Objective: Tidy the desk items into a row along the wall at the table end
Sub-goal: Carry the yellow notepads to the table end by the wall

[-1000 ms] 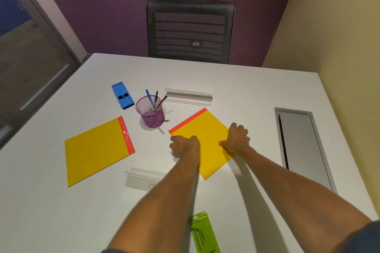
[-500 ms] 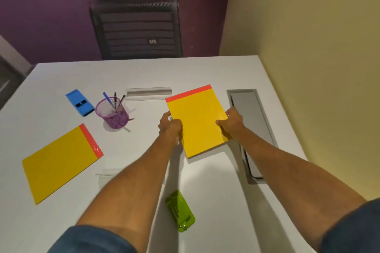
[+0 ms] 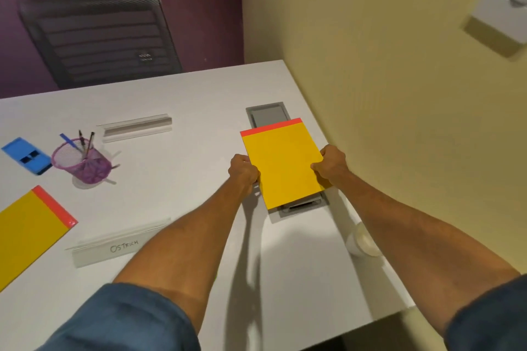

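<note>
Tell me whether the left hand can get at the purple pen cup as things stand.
Probably not right now: the left hand and right hand both grip the yellow pad. Nothing stands between it and the purple pen cup, so once freed, likely yes.

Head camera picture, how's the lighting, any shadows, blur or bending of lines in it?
Head view: bright overhead light; the arms cast soft shadows on the white table below the yellow pad. Head view: wide-angle bending curves the table edges and leans the chair. Head view: the box on the beige wall at upper right is smeared; the name holder lettering stays readable.
</note>
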### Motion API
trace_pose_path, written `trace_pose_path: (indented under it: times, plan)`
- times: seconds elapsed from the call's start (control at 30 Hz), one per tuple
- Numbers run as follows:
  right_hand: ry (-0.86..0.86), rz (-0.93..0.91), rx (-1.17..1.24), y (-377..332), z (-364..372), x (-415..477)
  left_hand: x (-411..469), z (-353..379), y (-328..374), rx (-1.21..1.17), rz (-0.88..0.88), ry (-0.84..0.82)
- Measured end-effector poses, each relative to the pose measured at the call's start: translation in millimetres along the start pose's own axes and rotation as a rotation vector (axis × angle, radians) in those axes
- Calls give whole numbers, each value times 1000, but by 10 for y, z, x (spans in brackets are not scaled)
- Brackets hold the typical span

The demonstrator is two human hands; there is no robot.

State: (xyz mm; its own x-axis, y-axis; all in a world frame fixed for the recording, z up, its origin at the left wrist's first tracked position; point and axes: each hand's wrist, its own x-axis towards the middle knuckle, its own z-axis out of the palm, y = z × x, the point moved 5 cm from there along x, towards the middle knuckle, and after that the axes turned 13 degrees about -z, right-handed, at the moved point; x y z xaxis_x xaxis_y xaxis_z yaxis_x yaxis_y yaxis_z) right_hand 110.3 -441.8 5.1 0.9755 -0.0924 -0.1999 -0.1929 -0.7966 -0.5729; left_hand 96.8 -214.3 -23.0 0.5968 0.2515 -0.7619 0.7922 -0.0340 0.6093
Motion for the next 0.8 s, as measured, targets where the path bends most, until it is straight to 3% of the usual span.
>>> trace_pose_path:
  times: [0.17, 0.43, 0.8]
  plan:
    - [-115, 19, -28, 336, 0, -112, 25, 370, -146, 59, -23, -29]
    - [-115, 77, -118, 783, 119, -179, 180, 822, -275, 248, 48, 10]
    - [-103, 61, -435, 705, 232, -221, 138, 938, -326, 375, 90, 62]
